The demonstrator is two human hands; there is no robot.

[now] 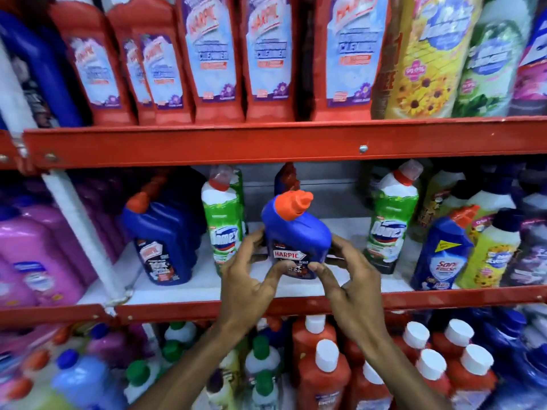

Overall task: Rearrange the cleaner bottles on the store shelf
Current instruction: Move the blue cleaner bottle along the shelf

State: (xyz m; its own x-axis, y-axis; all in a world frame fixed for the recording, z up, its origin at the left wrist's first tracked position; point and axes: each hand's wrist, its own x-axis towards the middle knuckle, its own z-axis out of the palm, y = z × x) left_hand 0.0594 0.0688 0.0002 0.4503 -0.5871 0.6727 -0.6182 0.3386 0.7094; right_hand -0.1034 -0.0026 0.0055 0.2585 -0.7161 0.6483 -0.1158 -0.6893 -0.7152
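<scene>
We pinch a blue Harpic bottle (296, 235) with both hands, left hand (251, 276) and right hand (349, 279); it stands upright, its orange cap (293, 204) angled right.

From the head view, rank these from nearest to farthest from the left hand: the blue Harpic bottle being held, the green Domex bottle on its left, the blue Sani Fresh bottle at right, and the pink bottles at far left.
1. Blue Harpic bottle, held in the left hand.
2. Green Domex bottle, just left.
3. and 4. Sani Fresh bottle, right, and pink bottles, far left: too close to call.
</scene>
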